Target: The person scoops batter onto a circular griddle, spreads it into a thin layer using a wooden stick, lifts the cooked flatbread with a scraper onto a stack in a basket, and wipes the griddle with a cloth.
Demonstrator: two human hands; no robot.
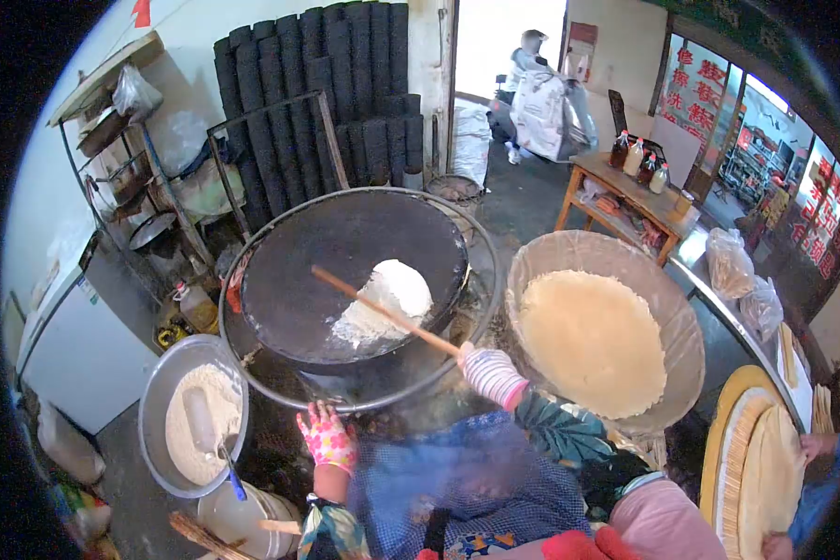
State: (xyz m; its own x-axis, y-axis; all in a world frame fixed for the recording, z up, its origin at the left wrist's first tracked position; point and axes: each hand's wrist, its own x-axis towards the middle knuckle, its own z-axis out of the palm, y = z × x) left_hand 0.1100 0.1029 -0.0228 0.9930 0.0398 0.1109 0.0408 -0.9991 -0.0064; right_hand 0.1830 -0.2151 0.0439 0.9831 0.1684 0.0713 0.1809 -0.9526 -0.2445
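My right hand (491,373), in a striped glove, is closed around one end of a long wooden stick (380,310). The stick reaches out over a large round dark griddle (345,243) and crosses a mound of pale batter or dough (403,287). Thin, ragged batter spreads from the mound toward the griddle's near side. My left hand (329,437), gloved in pink and white, has its fingers apart by the near metal ring (378,405) around the griddle. It holds nothing, and whether it touches the ring I cannot tell.
At left, a metal basin (156,397) holds flour and a scoop, above a white bucket (280,504). On the right stands a wide basket (686,373) bearing a large thin pancake. Another person's hands (817,446) touch folded sheets at lower right. Black stacked cylinders (322,84) stand behind.
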